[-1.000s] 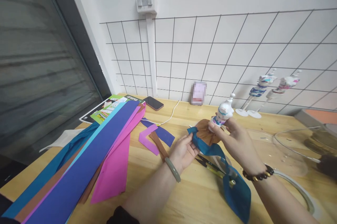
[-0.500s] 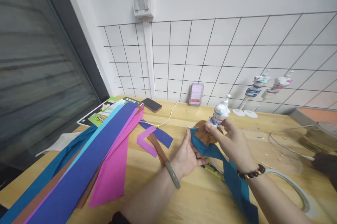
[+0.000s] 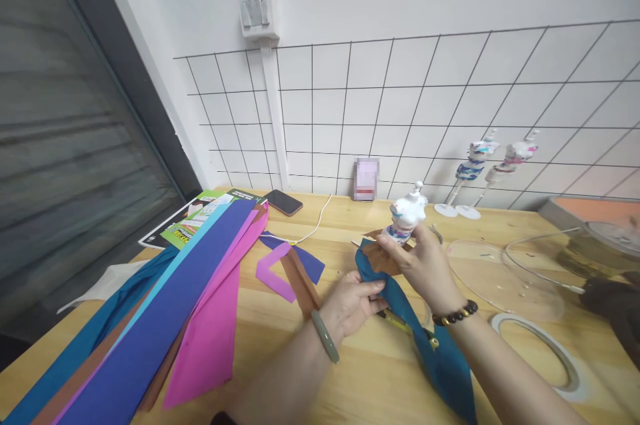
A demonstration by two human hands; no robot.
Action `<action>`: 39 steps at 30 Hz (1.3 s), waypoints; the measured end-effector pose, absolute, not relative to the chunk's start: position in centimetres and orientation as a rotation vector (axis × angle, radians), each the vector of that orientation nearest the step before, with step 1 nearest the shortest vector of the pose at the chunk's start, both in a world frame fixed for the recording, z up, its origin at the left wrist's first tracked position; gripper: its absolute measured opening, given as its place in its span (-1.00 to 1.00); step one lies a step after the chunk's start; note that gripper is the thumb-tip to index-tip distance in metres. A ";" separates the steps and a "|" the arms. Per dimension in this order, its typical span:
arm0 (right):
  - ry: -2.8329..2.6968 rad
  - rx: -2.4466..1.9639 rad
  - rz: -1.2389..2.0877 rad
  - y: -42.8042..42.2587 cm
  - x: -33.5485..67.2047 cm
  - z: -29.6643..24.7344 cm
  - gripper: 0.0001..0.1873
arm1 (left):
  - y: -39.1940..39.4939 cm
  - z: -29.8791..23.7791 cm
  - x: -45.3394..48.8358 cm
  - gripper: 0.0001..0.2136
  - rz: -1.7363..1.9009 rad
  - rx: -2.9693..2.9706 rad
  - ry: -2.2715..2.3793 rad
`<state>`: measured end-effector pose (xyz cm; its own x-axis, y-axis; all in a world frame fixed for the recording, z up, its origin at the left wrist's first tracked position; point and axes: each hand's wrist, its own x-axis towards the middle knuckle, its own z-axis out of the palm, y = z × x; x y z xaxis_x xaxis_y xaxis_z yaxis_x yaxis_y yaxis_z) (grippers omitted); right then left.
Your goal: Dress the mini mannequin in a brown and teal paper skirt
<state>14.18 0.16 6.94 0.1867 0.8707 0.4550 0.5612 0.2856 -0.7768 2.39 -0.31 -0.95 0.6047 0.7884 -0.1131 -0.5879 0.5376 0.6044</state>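
Observation:
My right hand (image 3: pixel 425 265) grips a small white doll figure (image 3: pixel 406 215) by its lower body and holds it up above the wooden table (image 3: pixel 280 372). Brown paper (image 3: pixel 383 255) is wrapped under the figure. A long teal paper strip (image 3: pixel 435 358) hangs from it down across the table. My left hand (image 3: pixel 353 302) pinches the upper part of that teal strip just left of the figure. Scissors lie under the strip, mostly hidden.
Long sheets of blue, purple, pink and brown paper (image 3: pixel 165 318) fan over the left of the table. A phone (image 3: pixel 283 202) with a white cable lies near the wall. Two more figures on stands (image 3: pixel 480 165) stand at the back right. A clear dome (image 3: pixel 505 272) and tape ring (image 3: pixel 535 352) lie right.
My left hand opened half a second ago and has closed again on the teal strip. My right hand has tilted the figure and moved it slightly left.

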 end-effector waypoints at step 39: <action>-1.810 -1.695 0.783 -8.2 21.3 2.7 -0.61 | 0.3 -1.3 2.3 -0.90 0.921 0.484 0.342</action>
<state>21.32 -8.23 2.73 -0.0681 0.9977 -0.0060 0.6877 0.0425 -0.7248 2.31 0.31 -1.30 0.5634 0.8227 -0.0759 -0.6729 0.5103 0.5355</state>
